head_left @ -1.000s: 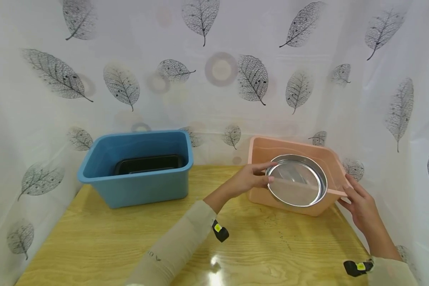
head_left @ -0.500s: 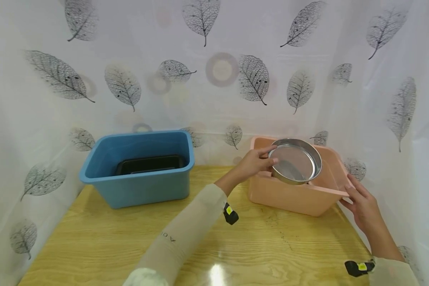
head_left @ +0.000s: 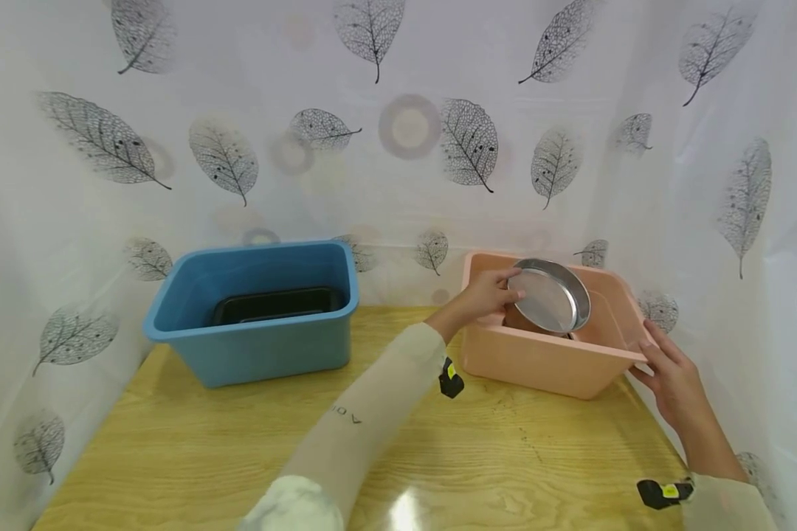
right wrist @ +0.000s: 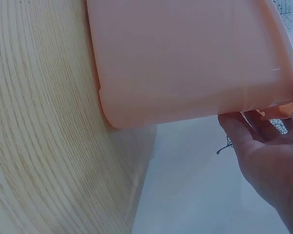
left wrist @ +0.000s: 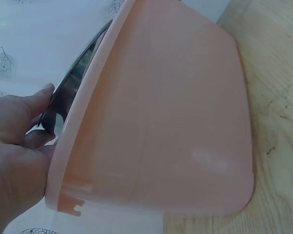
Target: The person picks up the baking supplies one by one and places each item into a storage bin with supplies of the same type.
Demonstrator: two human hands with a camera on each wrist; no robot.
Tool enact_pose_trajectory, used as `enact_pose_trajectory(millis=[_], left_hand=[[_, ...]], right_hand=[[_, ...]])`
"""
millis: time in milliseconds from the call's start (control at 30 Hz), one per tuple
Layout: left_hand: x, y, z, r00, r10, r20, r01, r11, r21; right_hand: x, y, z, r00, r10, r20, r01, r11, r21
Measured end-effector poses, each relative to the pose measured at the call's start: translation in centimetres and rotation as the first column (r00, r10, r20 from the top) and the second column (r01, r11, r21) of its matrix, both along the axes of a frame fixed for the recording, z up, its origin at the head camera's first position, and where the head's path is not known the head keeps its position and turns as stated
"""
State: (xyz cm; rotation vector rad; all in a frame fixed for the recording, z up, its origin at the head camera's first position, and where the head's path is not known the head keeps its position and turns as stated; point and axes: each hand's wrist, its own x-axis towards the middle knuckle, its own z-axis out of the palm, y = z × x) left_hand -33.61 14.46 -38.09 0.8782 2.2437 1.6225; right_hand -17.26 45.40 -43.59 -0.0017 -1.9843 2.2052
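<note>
A round metal sieve (head_left: 543,299) with a fine, see-through mesh is tilted over the peach plastic tub (head_left: 538,361). My left hand (head_left: 481,296) pinches its left rim between thumb and fingers; in the left wrist view the hand (left wrist: 19,141) is beside the tub's rim, the sieve partly behind that rim. With my right hand (head_left: 671,380) I hold the tub's right end at the rim. Seen from the right wrist, the fingers (right wrist: 237,129) lie under that rim. Something dark shows below the sieve inside the tub, too hidden to identify.
A blue plastic tub (head_left: 259,354) stands at the left on the wooden table (head_left: 206,457). Inside it lies a black rectangular tray or pan (head_left: 279,304). A leaf-printed white curtain (head_left: 398,192) closes off the back and sides.
My left hand has raised the sieve from in front of the peach tub's near rim and moved it back over the opening, then tilted it more. My right hand stays on the tub.
</note>
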Motion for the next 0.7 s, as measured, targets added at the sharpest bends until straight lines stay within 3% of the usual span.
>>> enact_pose_trajectory(millis=[133,367,600,700], left_hand=[[-0.4,0.7,0.1,1.0,0.002,0.012,-0.001,0.998,-0.069],[-0.6,1.6,0.1,0.998,-0.032,-0.052,0.021,0.981,-0.194],[-0.5,2.2,-0.1,1.0,-0.012,0.011,0.014,0.978,-0.207],[-0.5,2.3,-0.2,1.0,-0.013,-0.027,0.006,0.968,-0.249]], right_hand=[[0.0,0.1,0.0,1.0,0.005,-0.01,-0.005,0.999,-0.034],[0.2,0.3,-0.1,1.0,-0.006,-0.011,0.006,0.999,-0.044],[0.1,0.3,0.0,1.0,-0.021,0.019,0.021,0.999,0.026],[0.1,0.3,0.0,0.999,-0.028,0.032,0.026,0.998,0.057]])
